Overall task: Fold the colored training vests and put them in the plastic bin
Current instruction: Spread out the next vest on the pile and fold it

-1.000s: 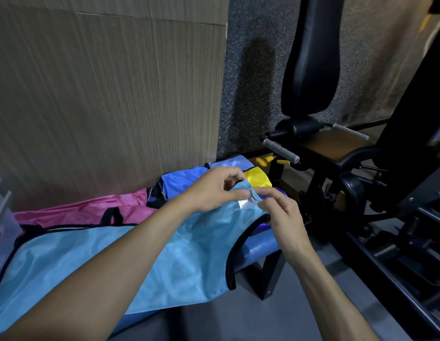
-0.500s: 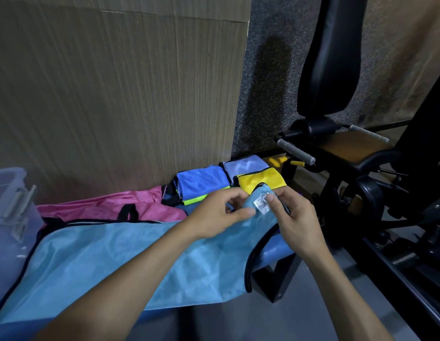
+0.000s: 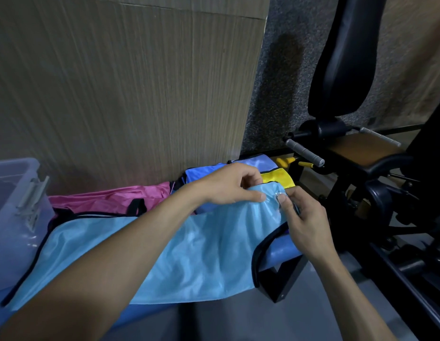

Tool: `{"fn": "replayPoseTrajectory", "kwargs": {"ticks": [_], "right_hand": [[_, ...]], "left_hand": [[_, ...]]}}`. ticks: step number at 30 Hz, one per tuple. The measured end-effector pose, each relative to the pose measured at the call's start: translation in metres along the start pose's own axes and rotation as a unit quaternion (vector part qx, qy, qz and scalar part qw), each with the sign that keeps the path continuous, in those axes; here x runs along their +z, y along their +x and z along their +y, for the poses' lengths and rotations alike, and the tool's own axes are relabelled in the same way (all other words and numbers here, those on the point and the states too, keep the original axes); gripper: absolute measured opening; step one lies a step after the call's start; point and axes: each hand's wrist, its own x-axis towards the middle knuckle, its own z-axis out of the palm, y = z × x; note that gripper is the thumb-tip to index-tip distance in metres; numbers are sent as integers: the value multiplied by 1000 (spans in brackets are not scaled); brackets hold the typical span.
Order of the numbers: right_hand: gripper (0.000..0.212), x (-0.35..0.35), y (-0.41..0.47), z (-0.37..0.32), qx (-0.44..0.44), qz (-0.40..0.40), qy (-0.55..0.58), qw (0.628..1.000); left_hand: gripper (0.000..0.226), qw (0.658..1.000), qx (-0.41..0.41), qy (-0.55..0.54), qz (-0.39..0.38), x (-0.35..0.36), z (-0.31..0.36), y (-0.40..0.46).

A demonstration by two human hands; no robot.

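Note:
A light blue vest (image 3: pixel 189 257) with black trim lies spread along a blue padded bench (image 3: pixel 280 254). My left hand (image 3: pixel 228 185) pinches its right end near the top edge. My right hand (image 3: pixel 302 217) pinches the same end, thumb on a small white label. Behind it lies a pink vest (image 3: pixel 110 198). Folded blue (image 3: pixel 196 175), pale blue (image 3: pixel 258 161) and yellow (image 3: pixel 278 178) vests sit at the bench's far end, partly hidden by my left hand. A clear plastic bin (image 3: pixel 14 217) stands at the left.
A wood-grain wall panel (image 3: pixel 128 94) rises right behind the bench. A black gym machine (image 3: pixel 349 70) with a padded backrest, brown seat and grey handles fills the right side. Grey floor (image 3: pixel 238 323) shows below the bench.
Both hands have kept hold of the vest's right end and raised it slightly. The label is now mostly covered by my right thumb. The view shifted left, showing more of the bin.

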Motion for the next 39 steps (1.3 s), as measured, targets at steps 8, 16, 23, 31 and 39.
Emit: {"fn": "replayPoseTrajectory", "kwargs": {"ticks": [8, 16, 23, 31, 39], "right_hand": [[16, 0, 1, 6, 13, 16, 8, 1000], [17, -1, 3, 21, 33, 23, -20, 999], [18, 2, 4, 34, 77, 43, -49, 995], [14, 5, 8, 45, 150, 67, -9, 986], [24, 8, 10, 46, 190, 50, -16, 980]], "left_hand": [[33, 994, -75, -25, -73, 8, -22, -10], [22, 980, -141, -126, -54, 4, -57, -27], [16, 996, -74, 32, 27, 19, -56, -33], [27, 983, -85, 159, -24, 42, -90, -54], [17, 983, -69, 163, 45, 48, -107, -58]]}}
